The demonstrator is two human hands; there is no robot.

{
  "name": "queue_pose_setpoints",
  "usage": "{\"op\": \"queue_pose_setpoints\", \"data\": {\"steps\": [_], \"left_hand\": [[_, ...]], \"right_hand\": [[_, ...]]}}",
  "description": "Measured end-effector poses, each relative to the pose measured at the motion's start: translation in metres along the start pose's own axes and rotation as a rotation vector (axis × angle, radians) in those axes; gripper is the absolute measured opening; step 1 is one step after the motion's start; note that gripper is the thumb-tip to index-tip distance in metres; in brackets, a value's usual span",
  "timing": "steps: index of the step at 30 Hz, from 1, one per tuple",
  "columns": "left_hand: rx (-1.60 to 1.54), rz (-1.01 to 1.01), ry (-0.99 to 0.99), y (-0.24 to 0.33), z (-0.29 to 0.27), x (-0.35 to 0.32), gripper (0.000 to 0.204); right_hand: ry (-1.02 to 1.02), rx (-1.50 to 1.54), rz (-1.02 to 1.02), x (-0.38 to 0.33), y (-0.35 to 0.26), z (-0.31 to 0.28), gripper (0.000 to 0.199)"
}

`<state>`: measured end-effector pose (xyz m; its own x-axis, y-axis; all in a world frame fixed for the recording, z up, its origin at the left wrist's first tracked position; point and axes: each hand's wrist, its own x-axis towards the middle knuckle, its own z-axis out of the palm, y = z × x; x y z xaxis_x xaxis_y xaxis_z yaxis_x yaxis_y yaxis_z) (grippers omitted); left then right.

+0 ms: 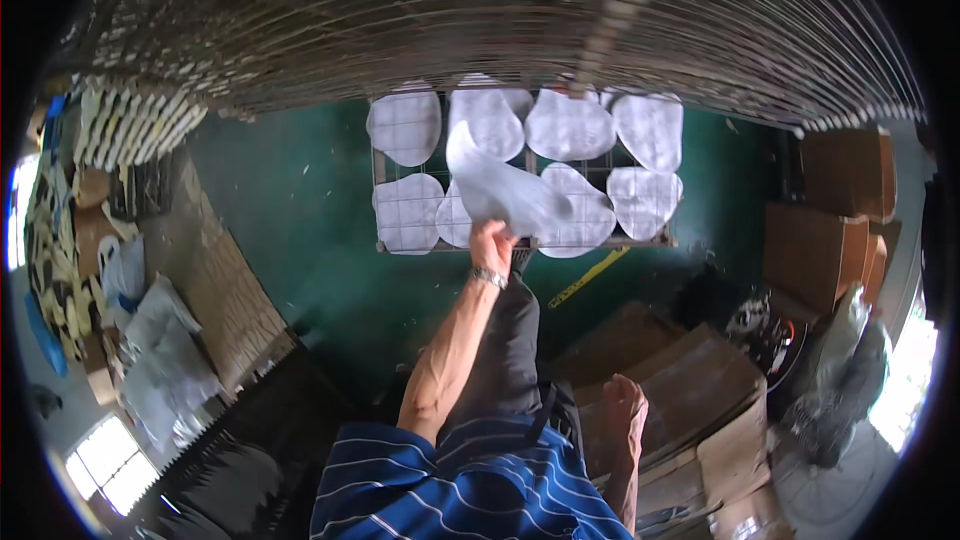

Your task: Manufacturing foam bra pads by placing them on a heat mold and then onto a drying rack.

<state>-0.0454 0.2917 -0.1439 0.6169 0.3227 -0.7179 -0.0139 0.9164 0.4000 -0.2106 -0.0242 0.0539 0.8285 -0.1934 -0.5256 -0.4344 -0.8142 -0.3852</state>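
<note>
My left hand (490,243), with a metal watch on its wrist, reaches forward and pinches the near edge of a whitish curved sheet piece (505,188). The piece is smeared by motion and hangs over a wire rack (590,170). Several similar rounded white pieces (568,125) lie on the rack in two rows, and the moving one partly covers those in the middle. My right hand (625,402) is at my right side, well back from the rack, its fingers curled with nothing visible in them.
A large slatted wire frame (480,30) spans the top. Cardboard boxes (815,255) stand at the right, and flattened cardboard (690,390) lies nearer. White sacks (165,340) and a brown board (235,290) are at the left. Yellow tape (585,280) marks the green floor (320,180).
</note>
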Motion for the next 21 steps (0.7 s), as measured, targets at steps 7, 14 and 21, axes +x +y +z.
{"op": "queue_pose_setpoints", "data": {"steps": [7,14,21], "left_hand": [[-0.143,0.241,0.045,0.126,-0.027,0.226,0.026],[-0.321,0.399,-0.047,0.172,-0.062,0.316,0.042],[0.468,0.018,0.535,0.072,-0.188,0.320,0.060]], "right_hand": [[-0.177,-0.123,-0.072,0.076,-0.029,0.036,0.032],[-0.266,-0.180,-0.023,0.118,-0.019,0.059,0.031],[-0.297,-0.126,-0.010,0.117,-0.008,0.071,0.032]]}}
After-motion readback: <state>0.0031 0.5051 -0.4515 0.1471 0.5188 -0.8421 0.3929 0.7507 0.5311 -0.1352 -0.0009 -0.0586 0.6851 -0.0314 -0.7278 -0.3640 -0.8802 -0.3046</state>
